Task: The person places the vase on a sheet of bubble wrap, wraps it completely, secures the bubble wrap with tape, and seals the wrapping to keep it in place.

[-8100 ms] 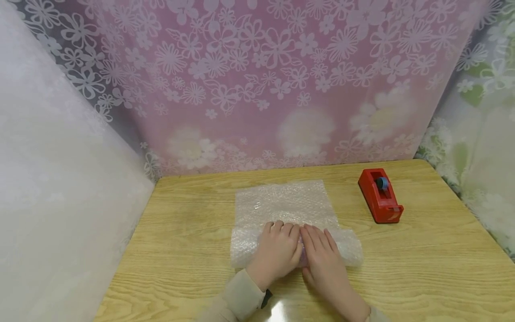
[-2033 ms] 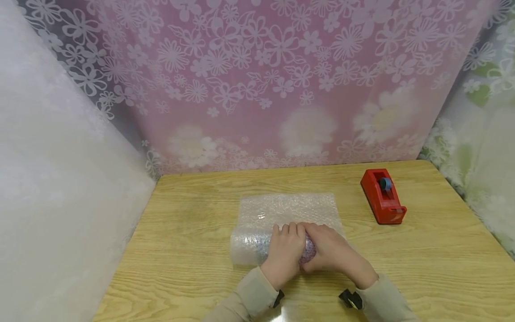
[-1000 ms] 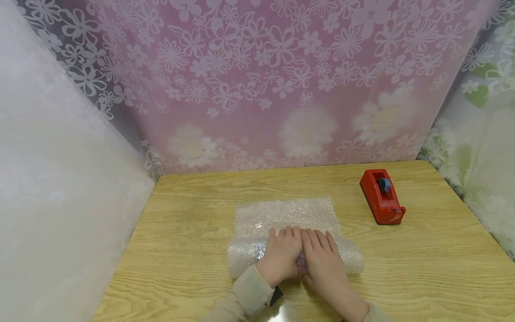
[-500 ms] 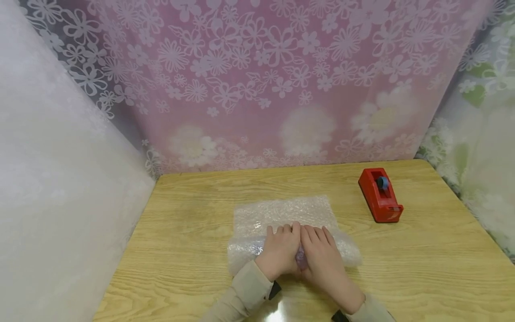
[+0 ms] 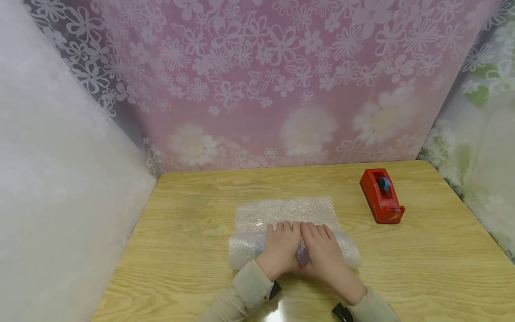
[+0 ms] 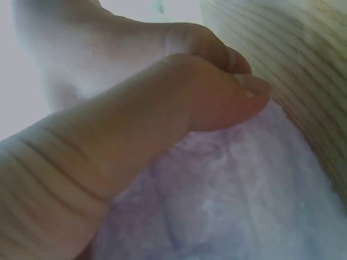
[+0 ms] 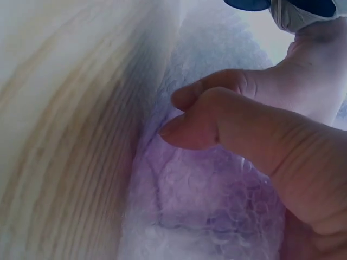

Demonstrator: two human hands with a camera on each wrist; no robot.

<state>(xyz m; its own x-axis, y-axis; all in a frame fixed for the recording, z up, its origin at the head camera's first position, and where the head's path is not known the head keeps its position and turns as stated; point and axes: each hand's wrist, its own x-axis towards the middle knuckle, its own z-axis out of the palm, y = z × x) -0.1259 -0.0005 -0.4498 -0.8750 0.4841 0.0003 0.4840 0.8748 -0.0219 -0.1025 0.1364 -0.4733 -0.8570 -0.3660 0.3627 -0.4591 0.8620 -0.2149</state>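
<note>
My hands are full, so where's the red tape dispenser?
In the head view, the red tape dispenser stands near the far right corner of the table, to the right of the bubble wrap and right hand.

Wrap [image 5: 283, 212]: clear plastic, bumpy, glossy w/ glints. Table [image 5: 189, 228] under it: wood-grain, smooth, semi-gloss. Tape disp. [image 5: 376, 203] R of wrap: smooth plastic, slt sheen. Curtain [image 5: 249, 125] behind wrap: soft sheen, cloth/plastic unclear. Sleeves [image 5: 252, 287] nearer than wrap: matt cloth.
</note>
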